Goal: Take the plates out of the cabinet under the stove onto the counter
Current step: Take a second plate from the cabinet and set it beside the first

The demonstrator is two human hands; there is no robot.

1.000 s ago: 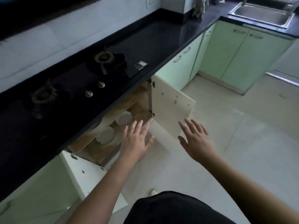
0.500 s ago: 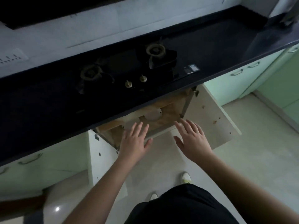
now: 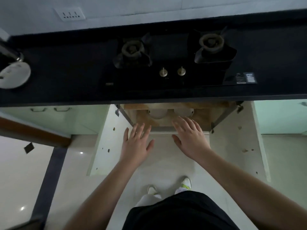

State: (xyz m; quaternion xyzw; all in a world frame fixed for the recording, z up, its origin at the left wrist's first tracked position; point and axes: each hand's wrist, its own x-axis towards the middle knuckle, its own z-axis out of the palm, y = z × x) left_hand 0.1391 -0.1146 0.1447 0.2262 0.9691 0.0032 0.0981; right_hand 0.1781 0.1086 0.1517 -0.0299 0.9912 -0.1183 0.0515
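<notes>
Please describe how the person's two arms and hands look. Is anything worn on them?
Both forearms are bare, with no sleeve in view. The left hand and the right hand wear no gloves, and I can see no ring, watch or bracelet. The fingers are bare too. The dim light could hide small details.

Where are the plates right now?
In the head view, two plates sit side by side in the open cabinet under the stove, beyond both hands.

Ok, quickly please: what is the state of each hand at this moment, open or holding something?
Left hand: open, fingers spread, holding nothing.
Right hand: open, fingers spread, holding nothing; the plates are in the cabinet, not gripped.
</notes>
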